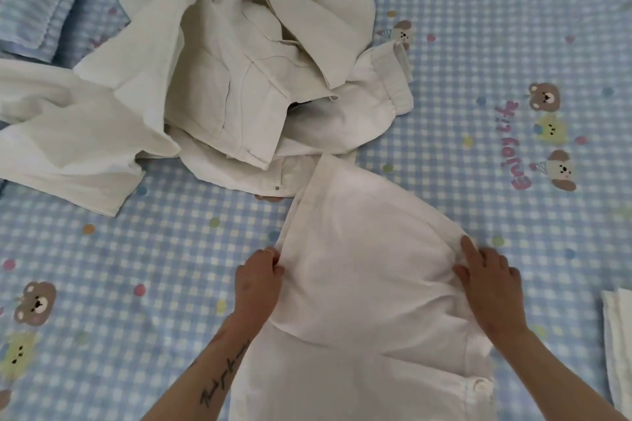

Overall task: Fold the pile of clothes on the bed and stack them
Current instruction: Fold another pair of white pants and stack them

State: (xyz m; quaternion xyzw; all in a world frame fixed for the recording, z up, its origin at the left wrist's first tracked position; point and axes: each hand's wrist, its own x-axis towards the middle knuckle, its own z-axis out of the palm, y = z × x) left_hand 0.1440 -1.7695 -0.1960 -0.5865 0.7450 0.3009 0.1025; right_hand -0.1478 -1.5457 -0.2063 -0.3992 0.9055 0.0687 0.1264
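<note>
Pinching the left edge of a white cotton garment [369, 270] at lower centre, left hand [260, 278] grips cloth while right hand [489, 280] presses flat-fingered on its right edge; crumpled cream clothes pile [222, 72] upper left on blue checked bedsheet [496, 79].

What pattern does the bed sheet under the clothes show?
Blue-and-white check with cartoon bears and coloured dots on the bed sheet, head view.

One head-worn camera looks steeply down, close over the bed [478, 61].
</note>
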